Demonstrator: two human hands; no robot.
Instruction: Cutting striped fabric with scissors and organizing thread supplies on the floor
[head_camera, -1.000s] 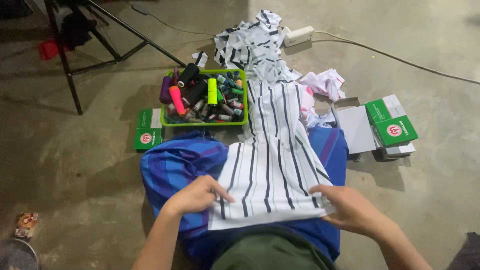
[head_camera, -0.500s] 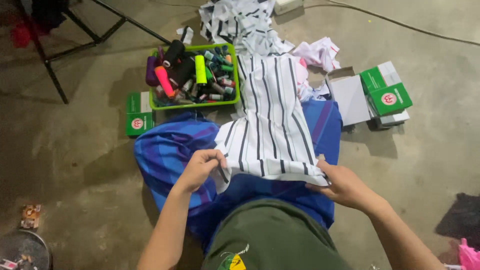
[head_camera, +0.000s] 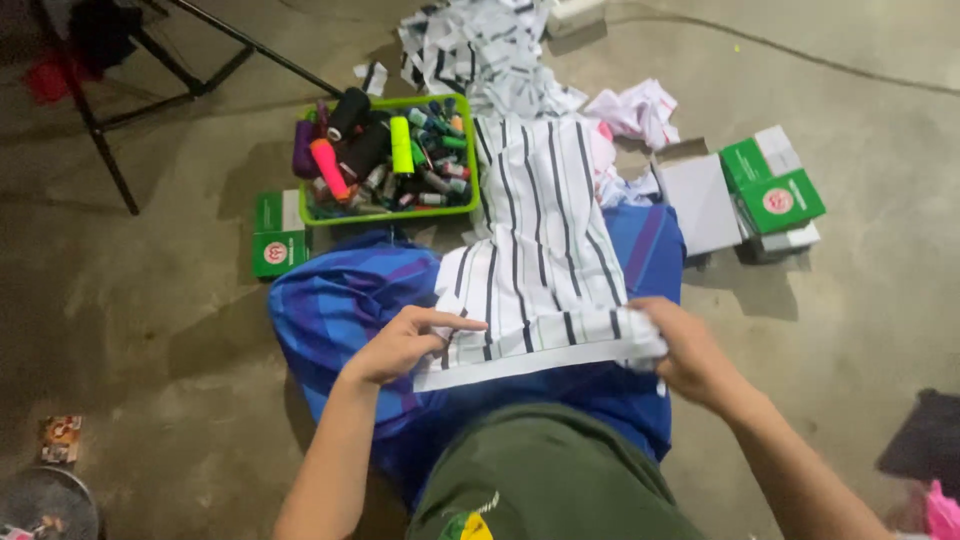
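- bare concrete floor (head_camera: 150, 300) here, with a blue cloth (head_camera: 340, 300) spread on it in front of the person, kind of dim lighting
- a white cloth with dark stripes (head_camera: 540, 230) lies on top of the blue one, running from the lap up toward a green basket (head_camera: 470, 150) full of thread spools
- looks like the near edge is getting folded or lined up, so the step in hand is squaring that hem; i'd guess it calls for both hands pulling evenly so the fold stays straight
- left hand (head_camera: 400, 345) is half open, fingers resting flat on the striped cloth's near left corner, pinning more than gripping
- right hand (head_camera: 690, 350) is clenched around the bunched right end of that edge
- green and white boxes (head_camera: 775, 195) sit off to the right, another small one (head_camera: 278, 235) left of the basket
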